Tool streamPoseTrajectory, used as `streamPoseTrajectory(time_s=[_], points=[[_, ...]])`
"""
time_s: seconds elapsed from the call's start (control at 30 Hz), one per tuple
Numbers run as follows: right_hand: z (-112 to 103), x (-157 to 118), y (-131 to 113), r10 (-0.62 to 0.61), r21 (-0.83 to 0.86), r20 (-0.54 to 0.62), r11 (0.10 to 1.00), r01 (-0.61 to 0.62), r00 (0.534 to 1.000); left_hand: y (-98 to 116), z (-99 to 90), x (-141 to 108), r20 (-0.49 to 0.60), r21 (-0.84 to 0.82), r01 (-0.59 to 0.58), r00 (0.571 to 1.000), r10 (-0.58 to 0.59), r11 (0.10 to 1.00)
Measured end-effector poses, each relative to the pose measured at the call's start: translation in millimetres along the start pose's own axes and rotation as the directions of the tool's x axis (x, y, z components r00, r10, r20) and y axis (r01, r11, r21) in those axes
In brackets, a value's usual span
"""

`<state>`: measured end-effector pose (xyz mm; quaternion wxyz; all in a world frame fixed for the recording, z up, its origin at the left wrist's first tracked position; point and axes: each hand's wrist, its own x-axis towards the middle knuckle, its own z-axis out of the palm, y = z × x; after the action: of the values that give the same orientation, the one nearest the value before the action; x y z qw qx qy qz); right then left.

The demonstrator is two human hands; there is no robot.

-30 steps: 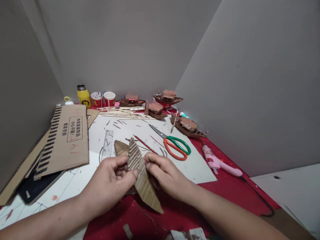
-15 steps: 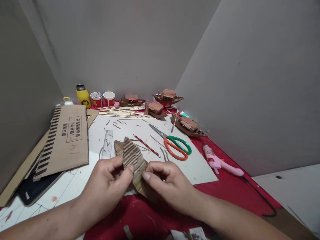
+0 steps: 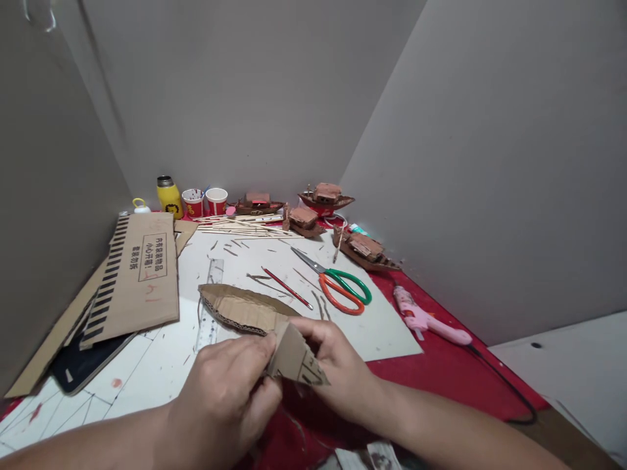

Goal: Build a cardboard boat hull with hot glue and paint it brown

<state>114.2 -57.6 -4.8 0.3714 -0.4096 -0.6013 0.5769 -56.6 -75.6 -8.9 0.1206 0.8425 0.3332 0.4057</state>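
Observation:
A small piece of cardboard (image 3: 294,356) with dark printed marks is pinched between my two hands near the front edge of the white sheet. My left hand (image 3: 228,385) grips its left side, fingers closed. On its right side, my right hand (image 3: 337,372) holds it, with the fingertips partly behind the piece. Just beyond my hands lies a boat-shaped cardboard form (image 3: 240,310) with raised corrugated edges, partly over a clear ruler (image 3: 210,313). A red pencil (image 3: 288,288) and scissors with green and orange handles (image 3: 343,287) rest to the right of it.
Printed cardboard (image 3: 142,281) lies at left over a dark tablet-like object (image 3: 88,365). Wooden sticks (image 3: 245,227), paper cups (image 3: 216,202), a yellow bottle (image 3: 170,198) and several brown model boats (image 3: 367,249) stand behind. A pink glue gun (image 3: 431,323) lies right.
The corrugated piece in my hands has been turned, so its smooth printed face now shows. The boat-shaped form, mostly hidden before, is now in plain view. The whole view has shifted slightly.

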Motion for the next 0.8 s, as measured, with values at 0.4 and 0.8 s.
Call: streamPoseTrajectory(time_s=[0.4,0.8], points=[[2,-1,10,0.005,0.081,-0.103,0.997,0.003,0.995,-8,-6.0,13,0.027,-0.220,0.273,0.961,-0.274,0.936],[2,0,17,-0.089,-0.019,-0.123,0.996,0.087,0.988,-10,-4.2,17,0.305,-0.532,0.607,0.788,-0.535,0.591]])
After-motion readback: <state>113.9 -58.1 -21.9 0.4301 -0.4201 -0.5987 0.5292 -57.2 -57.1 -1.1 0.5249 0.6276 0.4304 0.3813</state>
